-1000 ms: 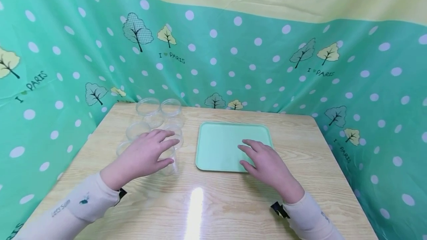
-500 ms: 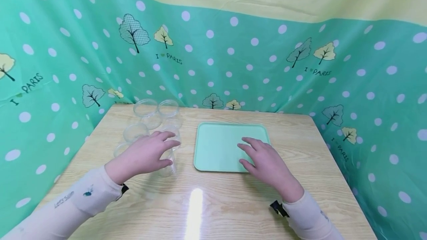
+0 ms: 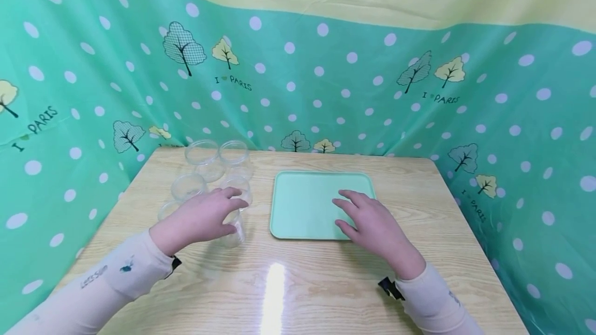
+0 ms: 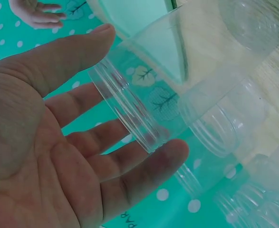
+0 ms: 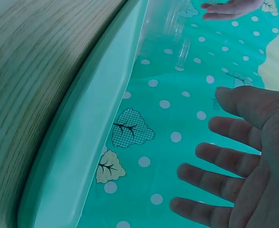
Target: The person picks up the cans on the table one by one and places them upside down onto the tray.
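My left hand [image 3: 200, 217] is spread over a clear plastic jar [image 3: 236, 221] at the front of a group. In the left wrist view, this jar's ridged rim [image 4: 125, 107] lies between thumb and fingers, which are loosely bent; whether they touch it I cannot tell. Part of the group is hidden beneath the hand and forearm. Across the table, my right hand [image 3: 374, 224] hovers over the right side of a pale green tray [image 3: 302, 206], fingers apart and holding nothing. The right wrist view has the tray's edge [image 5: 89, 128] beyond the fingertips.
Several more clear jars, such as the back one [image 3: 201, 153], stand close together at the back left of the wooden table [image 3: 321, 283]. A green patterned curtain [image 3: 298, 97] hangs right behind the table and along both sides. A light reflection falls on the tabletop near the front.
The head view has shifted slightly. Both hands keep nearly the same pose and place, and the jars and tray stay where they were.
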Motion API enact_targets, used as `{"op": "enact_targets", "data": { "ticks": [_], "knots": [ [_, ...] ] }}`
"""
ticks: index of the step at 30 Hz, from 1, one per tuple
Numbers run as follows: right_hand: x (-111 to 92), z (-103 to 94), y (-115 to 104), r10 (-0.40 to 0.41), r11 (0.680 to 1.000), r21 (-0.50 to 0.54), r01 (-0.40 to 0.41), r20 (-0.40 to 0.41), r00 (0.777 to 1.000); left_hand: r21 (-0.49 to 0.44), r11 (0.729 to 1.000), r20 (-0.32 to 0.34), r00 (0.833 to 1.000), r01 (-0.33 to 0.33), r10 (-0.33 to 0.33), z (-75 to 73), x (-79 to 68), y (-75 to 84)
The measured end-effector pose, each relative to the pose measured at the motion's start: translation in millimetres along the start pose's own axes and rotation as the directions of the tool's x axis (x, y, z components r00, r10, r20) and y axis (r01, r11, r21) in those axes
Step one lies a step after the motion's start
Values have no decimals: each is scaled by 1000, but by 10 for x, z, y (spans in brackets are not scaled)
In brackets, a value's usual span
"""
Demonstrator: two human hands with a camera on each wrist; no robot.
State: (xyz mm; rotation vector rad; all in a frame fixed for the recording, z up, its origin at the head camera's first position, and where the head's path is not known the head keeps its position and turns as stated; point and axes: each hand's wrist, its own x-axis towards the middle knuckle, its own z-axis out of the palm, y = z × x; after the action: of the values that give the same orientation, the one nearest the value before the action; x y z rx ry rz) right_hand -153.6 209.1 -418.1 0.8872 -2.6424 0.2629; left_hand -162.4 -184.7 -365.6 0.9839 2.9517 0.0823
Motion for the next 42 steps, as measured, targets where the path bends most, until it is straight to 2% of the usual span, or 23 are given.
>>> {"op": "enact_targets", "data": {
  "ticks": [9,17,24,28,31,38,42],
  "knots": [
    [-22,0,19,1,1000,-2,-1,-7,1000,-68,997,36,999,28,-25,28,8,-9],
    [-39,-25,20,14,1000,2,-14,-12,1000,-93,996,56,998,17,-12,33,34,1],
    [-34,-61,26,20,1000,-4,-20,-14,1000,-80,995,81,995,56,-50,35,0,40],
    [-39,-59,36,19,1000,-7,-19,-9,1000,-88,994,74,996,58,-52,44,-26,50],
    [-45,-64,37,21,1000,-5,-21,-4,1000,-132,990,58,997,50,-43,31,-40,35],
    [-40,-87,43,37,999,2,-37,1,999,-303,949,-9,996,86,-93,17,-90,-92],
    [-32,-96,48,39,999,0,-39,9,999,-334,939,-43,993,86,-107,48,-116,-142]
  ]
}}
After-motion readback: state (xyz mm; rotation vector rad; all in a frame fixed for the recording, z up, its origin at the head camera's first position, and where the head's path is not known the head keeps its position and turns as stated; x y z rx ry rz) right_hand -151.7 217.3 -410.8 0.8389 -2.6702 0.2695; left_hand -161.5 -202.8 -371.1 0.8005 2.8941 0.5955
